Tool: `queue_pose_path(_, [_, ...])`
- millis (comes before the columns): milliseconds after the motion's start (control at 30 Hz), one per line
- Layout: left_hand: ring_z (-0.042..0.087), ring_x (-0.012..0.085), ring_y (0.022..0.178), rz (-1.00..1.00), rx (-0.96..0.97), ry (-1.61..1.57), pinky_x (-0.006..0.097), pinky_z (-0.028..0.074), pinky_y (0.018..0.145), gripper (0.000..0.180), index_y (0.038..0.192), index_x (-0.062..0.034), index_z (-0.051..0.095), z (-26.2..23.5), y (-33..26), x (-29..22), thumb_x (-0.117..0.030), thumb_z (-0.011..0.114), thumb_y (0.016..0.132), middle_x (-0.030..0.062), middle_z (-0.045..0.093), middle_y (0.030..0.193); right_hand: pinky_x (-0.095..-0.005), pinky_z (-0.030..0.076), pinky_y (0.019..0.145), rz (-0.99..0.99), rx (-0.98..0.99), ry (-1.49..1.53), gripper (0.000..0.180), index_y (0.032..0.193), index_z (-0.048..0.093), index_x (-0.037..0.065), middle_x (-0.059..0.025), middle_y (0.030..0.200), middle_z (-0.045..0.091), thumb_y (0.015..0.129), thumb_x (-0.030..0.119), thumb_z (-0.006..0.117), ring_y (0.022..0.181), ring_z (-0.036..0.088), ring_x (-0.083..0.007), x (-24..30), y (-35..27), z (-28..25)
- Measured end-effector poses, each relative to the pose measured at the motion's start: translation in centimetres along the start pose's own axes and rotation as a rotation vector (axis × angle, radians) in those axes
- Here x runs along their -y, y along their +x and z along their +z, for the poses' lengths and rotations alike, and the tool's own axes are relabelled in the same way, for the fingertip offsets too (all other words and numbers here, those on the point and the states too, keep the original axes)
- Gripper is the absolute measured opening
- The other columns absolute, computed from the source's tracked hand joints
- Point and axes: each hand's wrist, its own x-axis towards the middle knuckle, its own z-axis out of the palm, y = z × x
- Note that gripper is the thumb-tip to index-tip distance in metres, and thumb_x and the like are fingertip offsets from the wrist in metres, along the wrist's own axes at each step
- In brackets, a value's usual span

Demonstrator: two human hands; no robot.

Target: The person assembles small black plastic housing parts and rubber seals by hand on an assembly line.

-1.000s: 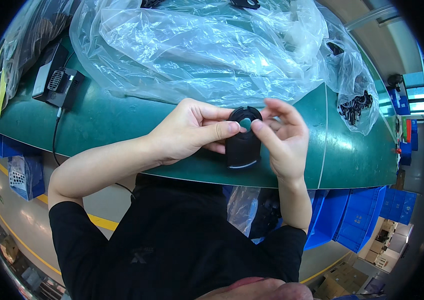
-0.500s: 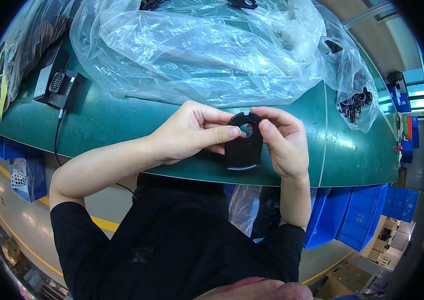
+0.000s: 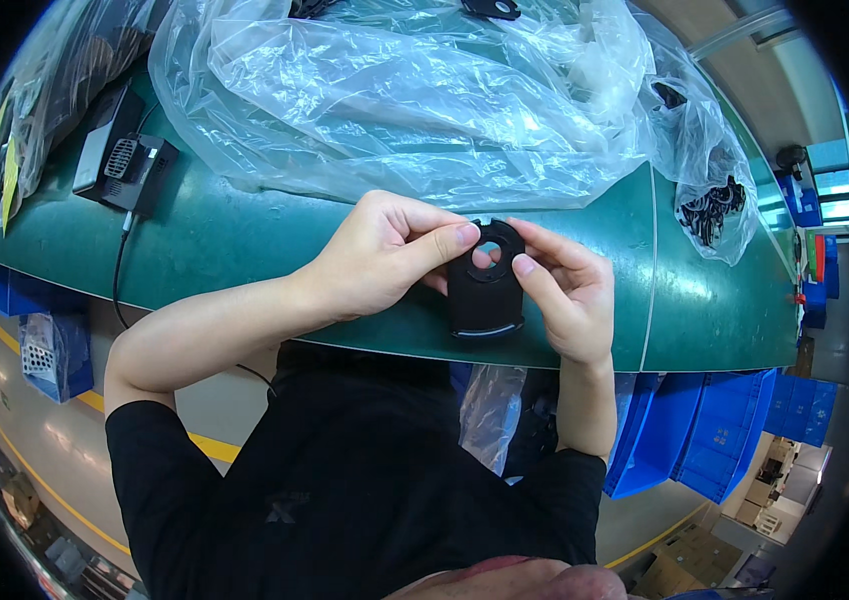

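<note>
Pinching a black holed part [image 3: 486, 283] in both hands' closed fingers [image 3: 460, 238], I see crumpled plastic sheeting [image 3: 415, 95] crowding the green bench [image 3: 225, 240] behind.

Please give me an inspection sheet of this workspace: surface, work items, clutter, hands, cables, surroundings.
Surface: green table, curved front edge.
Work items: black part with a round hole, held above the table edge.
Clutter: clear plastic sheet; clear bag of black parts; black box at the far left.
Hands: left hand and right hand both grip the black part, thumbs by the hole.
Cables: black cable runs from the box over the table edge.
Surroundings: blue bins below the table; yellow floor line.
</note>
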Motion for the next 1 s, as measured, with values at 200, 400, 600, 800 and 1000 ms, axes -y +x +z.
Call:
queue_pose_path(200, [0.059,0.0082,0.077,0.043,-0.008,-0.027,0.023,0.051,0.065,0.023,0.098,0.0011,0.066,0.3,-0.1,0.7,-0.018,0.057,0.089,0.0054,0.066,0.087,-0.0233,0.047,0.077,0.025,-0.029,-0.009,0.030,0.113,0.054,-0.010,-0.0125,0.096,0.063,0.084,-0.003,0.056,0.086,0.059,-0.0128,-0.1,-1.3,0.2])
queue_pose_path(400, [0.059,0.0201,0.099,-0.066,0.185,-0.060,0.031,0.048,0.085,0.048,0.123,0.0061,0.046,0.5,0.0,0.9,-0.031,0.045,0.094,0.0162,0.060,0.110,-0.0205,0.044,0.066,-0.045,-0.220,-0.034,0.026,0.104,0.057,-0.013,-0.0089,0.085,0.062,0.079,-0.006,0.058,0.075,0.056,-0.0098,-0.3,-4.9,-1.3])
queue_pose_path(600, [0.063,0.0242,0.089,-0.105,0.048,0.027,0.029,0.050,0.076,0.051,0.130,0.0061,0.035,0.5,0.3,0.4,-0.031,0.039,0.095,0.0200,0.058,0.110,-0.0228,0.042,0.057,-0.050,0.202,-0.143,0.022,0.086,0.063,-0.010,-0.0064,0.063,0.060,0.069,0.003,0.067,0.064,0.055,-0.0089,-2.8,-14.7,-7.7])
queue_pose_path(800, [0.064,0.0195,0.081,-0.136,0.013,0.098,0.026,0.049,0.070,0.043,0.127,0.0048,0.040,1.7,0.2,0.6,-0.025,0.039,0.095,0.0172,0.061,0.102,-0.0240,0.042,0.052,0.563,-1.051,0.023,0.029,0.103,0.063,-0.001,-0.0021,0.081,0.064,0.076,0.011,0.064,0.064,0.055,-0.0084,-18.4,-28.3,-14.7])
queue_pose_path(1000, [0.062,0.0162,0.075,-0.148,-0.073,0.160,0.024,0.049,0.064,0.038,0.126,0.0061,0.040,1.0,0.3,1.3,-0.017,0.039,0.095,0.0143,0.060,0.102,-0.0333,0.047,0.066,1.090,-1.233,-0.037,0.035,0.114,0.060,0.007,-0.0050,0.096,0.064,0.081,0.018,0.059,0.084,0.060,-0.0169,-30.5,-40.8,-16.1])
